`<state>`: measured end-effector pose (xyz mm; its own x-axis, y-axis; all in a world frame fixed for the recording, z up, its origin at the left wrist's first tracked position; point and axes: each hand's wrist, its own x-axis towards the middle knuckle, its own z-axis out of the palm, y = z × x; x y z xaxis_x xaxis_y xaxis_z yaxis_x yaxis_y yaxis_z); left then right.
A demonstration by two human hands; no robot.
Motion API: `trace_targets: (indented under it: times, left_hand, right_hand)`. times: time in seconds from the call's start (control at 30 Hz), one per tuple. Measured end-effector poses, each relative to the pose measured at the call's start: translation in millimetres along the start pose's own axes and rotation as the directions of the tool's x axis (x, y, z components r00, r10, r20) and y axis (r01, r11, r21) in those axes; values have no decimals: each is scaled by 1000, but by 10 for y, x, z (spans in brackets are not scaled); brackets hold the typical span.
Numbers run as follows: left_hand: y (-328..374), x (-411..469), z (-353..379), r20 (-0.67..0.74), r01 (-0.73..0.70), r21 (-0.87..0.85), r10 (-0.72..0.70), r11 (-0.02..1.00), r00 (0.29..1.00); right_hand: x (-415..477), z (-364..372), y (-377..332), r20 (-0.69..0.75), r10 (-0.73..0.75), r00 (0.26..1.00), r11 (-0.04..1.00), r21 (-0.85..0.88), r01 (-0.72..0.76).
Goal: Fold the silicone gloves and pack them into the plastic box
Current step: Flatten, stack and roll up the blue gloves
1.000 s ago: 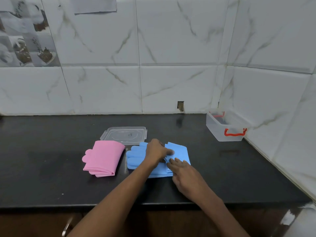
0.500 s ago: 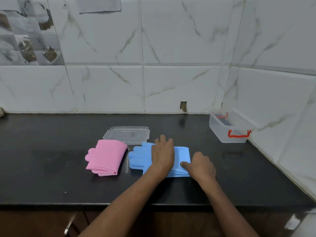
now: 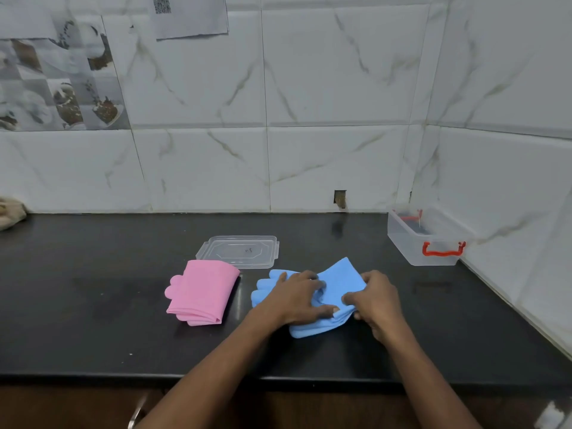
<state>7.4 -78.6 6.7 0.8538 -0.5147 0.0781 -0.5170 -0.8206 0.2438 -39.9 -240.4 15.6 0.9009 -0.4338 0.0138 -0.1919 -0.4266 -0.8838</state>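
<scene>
Hidden or unclear: my left hand (image 3: 294,297) covers the middle of the blue gloves (image 3: 339,281), so the fold beneath it is unseen, and I cannot tell whether its fingertips hook under the raised flap. The fingers of my right hand (image 3: 376,297) are tucked out of sight below the cuff end. A tan cloth (image 3: 10,210) is cut off by the left border, and the print on the paper sheet (image 3: 192,13) on the tiled wall (image 3: 325,88) is unreadable. The contents of the plastic box (image 3: 405,243) are a dark blur. Materials and shapes: the blue gloves are matte, soft and layered, with glove fingers poking out leftward and the cuff end lifted into a peaked flap. The pink gloves (image 3: 202,291) are of the same matte stuff, folded into a rounded pad with scalloped tips, just beside the blue pair but apart from it. The clear lid (image 3: 240,250) lies flat, its near rim meeting the pink pad's far edge. The box is clear, oblong and open-topped with a red handle (image 3: 443,250); it sits in the right corner, well apart from the gloves. Hands: the left is spread palm-down, fingers slightly bent, pressing the blue stack onto the glossy black counter (image 3: 93,305). The right pinches the cuff layers, thumb on top. Room: a stretch of counter runs between gloves and box, another lies left of the pink pad, and the front edge passes under my forearms.
</scene>
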Motion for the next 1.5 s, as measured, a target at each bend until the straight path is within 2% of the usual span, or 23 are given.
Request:
trace_targets:
  times: [0.07, 0.13, 0.2, 0.27, 0.37, 0.43, 0.53, 0.57, 0.63, 0.73, 0.8, 0.87, 0.9, 0.97, 1.03, 1.07, 1.2, 1.3, 1.33, 1.4, 1.43, 1.5]
  left_hand:
    - [128, 58, 81, -37, 16, -9, -16, 1000, 999]
    - [241, 113, 168, -87, 57, -29, -59, 998, 994]
    - [284, 134, 208, -107, 86, -88, -95, 992, 990]
    - [258, 106, 184, -78, 75, -159, -89, 984, 993]
    - [150, -5, 21, 10, 29, -287, -27, 957, 1000]
    - [11, -81, -129, 15, 38, -290, -36, 956, 999]
    - [-224, -225, -249, 7, 110, -69, -109, 992, 994]
    - [-275, -290, -244, 33, 135, -57, -133, 989, 991]
    - [-326, -397, -179, 78, 140, -163, -129, 977, 989]
    - [-345, -443, -109, 15, 70, -303, -69, 950, 998]
    - [-334, -432, -127, -55, -13, -385, -9, 923, 998]
    - [-313, -453, -133, -92, -9, -603, -58, 798, 994]
    - [-313, -470, -131, -92, 15, -707, -113, 707, 989]
    - [-353, -459, -115, -64, 68, -862, -242, 501, 968]
    - [-369, -396, -122, 16, 134, -947, -372, 293, 928]
    - [-376, -351, -135, 26, 150, -952, -416, 268, 909]
    - [-362, -155, -75, -145, 235, -823, -591, 517, 794]
    - [-345, -169, -3, -251, 267, -744, -626, 613, 738]
    - [-359, -173, 11, -275, 258, -727, -614, 637, 740]
    - [-388, -168, 11, -308, 259, -675, -582, 691, 753]
    - [-386, -154, 9, -318, 274, -640, -573, 718, 755]
    - [-346, -140, 18, -340, 284, -590, -551, 756, 762]
  right_hand:
    - [24, -59, 6, -127, -39, 991, 999, -6, 38]
    - [-22, -57, 18, -203, -4, 979, 995, 93, 23]
    - [-104, -2, 57, -194, 41, 980, 977, 212, 0]
    - [-177, 67, 111, -162, 28, 986, 971, 240, 12]
    - [-212, 145, 113, -173, -56, 983, 984, 157, 83]
    - [-231, 173, 102, -172, -151, 973, 985, 50, 162]
    - [-281, 193, 95, -117, -271, 955, 963, -39, 268]
    - [-300, 203, 92, -95, -310, 946, 950, -64, 305]
    - [-339, 241, 78, -59, -396, 916, 917, -86, 390]
    - [-444, 363, 51, 97, -475, 874, 868, -110, 484]
    - [-493, 494, 49, 265, -479, 837, 789, -288, 543]
    - [-510, 606, 28, 338, -502, 796, 619, -502, 604]
    - [-518, 637, 15, 348, -507, 789, 575, -545, 610]
    - [-522, 666, 17, 360, -491, 794, 556, -572, 603]
    - [-517, 675, 49, 377, -484, 789, 524, -597, 607]
    - [-510, 675, 52, 384, -488, 784, 505, -608, 612]
    - [-438, 676, -21, 457, -450, 767, 493, -590, 640]
    - [-426, 678, -34, 521, -462, 718, 505, -511, 696]
    - [-449, 683, -29, 543, -460, 703, 513, -484, 709]
    - [-485, 677, -34, 584, -416, 697, 595, -405, 694]
    - [-478, 661, -61, 570, -398, 719, 672, -352, 651]
    - [-408, 594, -145, 391, -386, 836, 846, -210, 489]
